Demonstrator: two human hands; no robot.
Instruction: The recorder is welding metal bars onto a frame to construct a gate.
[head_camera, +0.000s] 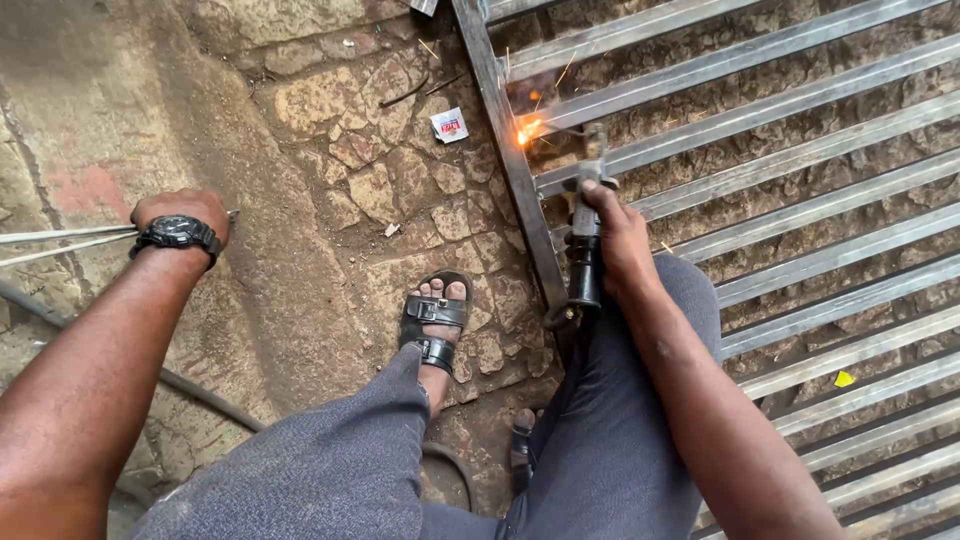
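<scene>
My right hand (617, 232) grips a dark welding electrode holder (586, 240), its tip pointing up at a glowing orange spark (528, 130) where a cross bar meets the side rail of a grey metal grille (800, 150) lying on the ground. My left hand (185, 212), with a black wristwatch (180, 233) on it, is held out to the left and closed around a few thin welding rods (60, 243) that stick out leftward. My knees in grey trousers fill the bottom middle.
Cracked stone paving (380, 170) lies between the hands. My foot in a black sandal (436, 322) rests beside the grille's rail. A dark cable (200, 392) runs across the ground at left. A small paper wrapper (450, 124) lies near the rail.
</scene>
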